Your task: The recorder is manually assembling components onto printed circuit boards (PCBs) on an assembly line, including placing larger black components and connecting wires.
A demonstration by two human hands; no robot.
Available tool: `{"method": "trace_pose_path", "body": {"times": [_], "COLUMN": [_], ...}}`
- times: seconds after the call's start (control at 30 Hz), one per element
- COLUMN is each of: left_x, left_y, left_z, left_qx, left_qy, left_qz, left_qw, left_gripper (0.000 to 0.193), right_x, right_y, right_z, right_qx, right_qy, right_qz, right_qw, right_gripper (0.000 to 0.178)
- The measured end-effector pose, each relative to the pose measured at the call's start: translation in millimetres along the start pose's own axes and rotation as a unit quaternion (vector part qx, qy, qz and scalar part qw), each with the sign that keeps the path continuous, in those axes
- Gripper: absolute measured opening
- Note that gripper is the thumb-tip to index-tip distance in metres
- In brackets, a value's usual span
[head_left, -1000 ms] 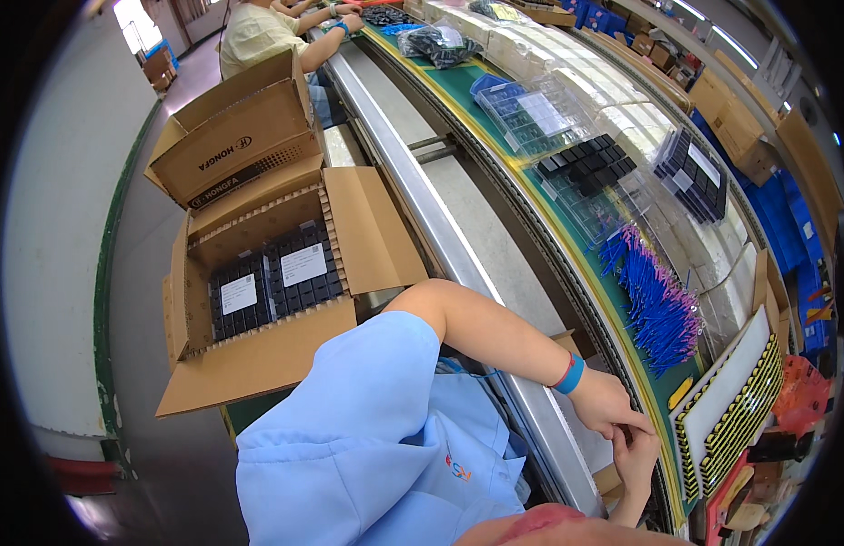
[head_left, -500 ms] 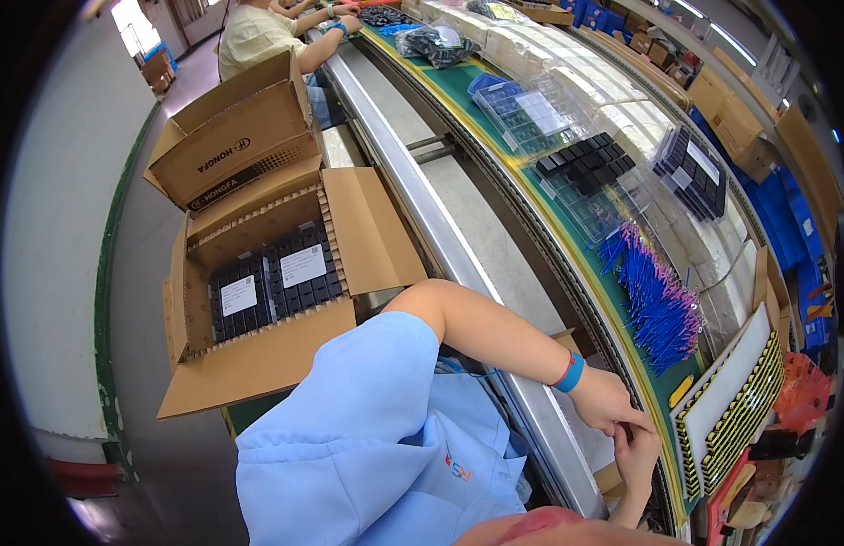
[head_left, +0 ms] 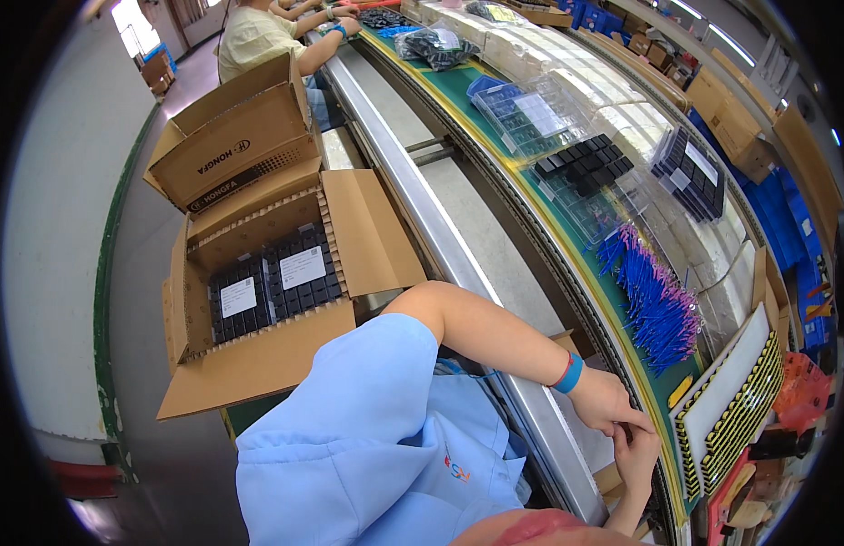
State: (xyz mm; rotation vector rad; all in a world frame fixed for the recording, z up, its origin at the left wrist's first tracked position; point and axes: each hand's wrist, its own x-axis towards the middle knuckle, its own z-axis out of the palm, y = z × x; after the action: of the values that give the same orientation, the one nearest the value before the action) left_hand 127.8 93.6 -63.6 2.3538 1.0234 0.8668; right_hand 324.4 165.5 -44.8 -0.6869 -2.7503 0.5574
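Note:
My left hand (head_left: 606, 401), with a blue band at its wrist, reaches over the near edge of the green work surface. Its fingers are bent, the index finger extending toward my right hand (head_left: 636, 457). That hand comes up from below with its fingers drawn together, so the fingertips of both meet. Anything between them is too small or hidden to make out. Beside the hands lies a yellow-handled tool (head_left: 680, 391). Just beyond are a bundle of blue wires with pink ends (head_left: 658, 305) and a white board edged with yellow-and-black parts (head_left: 733, 411).
Black blocks (head_left: 586, 164) rest on clear plastic trays (head_left: 531, 114) farther along the bench. A stack of filled trays (head_left: 690, 173) stands behind. On my left an open carton (head_left: 258, 364) holds packs of black parts. A co-worker (head_left: 267, 41) sits at the far end. A metal rail (head_left: 440, 232) runs alongside.
Almost nothing differs. Both hands stay together in the same place.

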Motion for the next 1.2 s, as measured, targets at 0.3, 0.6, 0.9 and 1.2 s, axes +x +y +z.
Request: {"method": "trace_pose_path", "body": {"times": [0.3, 0.6, 0.9, 1.2], "left_x": [0, 1, 0, 1], "left_y": [2, 2, 3, 2], "left_z": [-3, -2, -2, -2], "left_qx": [0.004, 0.008, 0.008, 0.011], "left_qy": [-0.006, -0.001, -0.011, -0.008], "left_qz": [-0.006, -0.001, -0.012, -0.011], "left_qw": [1.0, 1.0, 1.0, 1.0], "left_gripper": [0.067, 0.066, 0.064, 0.063], "right_x": [1, 1, 1, 2], "right_y": [-4, -2, -4, -8], "right_z": [-2, -3, -1, -3], "right_qx": [0.004, -0.003, 0.003, -0.002], "right_qy": [-0.005, -0.007, -0.002, 0.002], "right_qz": [0.008, -0.001, -0.009, -0.005], "right_qw": [1.0, 1.0, 1.0, 1.0], "right_gripper": [0.01, 0.01, 0.009, 0.009]}}
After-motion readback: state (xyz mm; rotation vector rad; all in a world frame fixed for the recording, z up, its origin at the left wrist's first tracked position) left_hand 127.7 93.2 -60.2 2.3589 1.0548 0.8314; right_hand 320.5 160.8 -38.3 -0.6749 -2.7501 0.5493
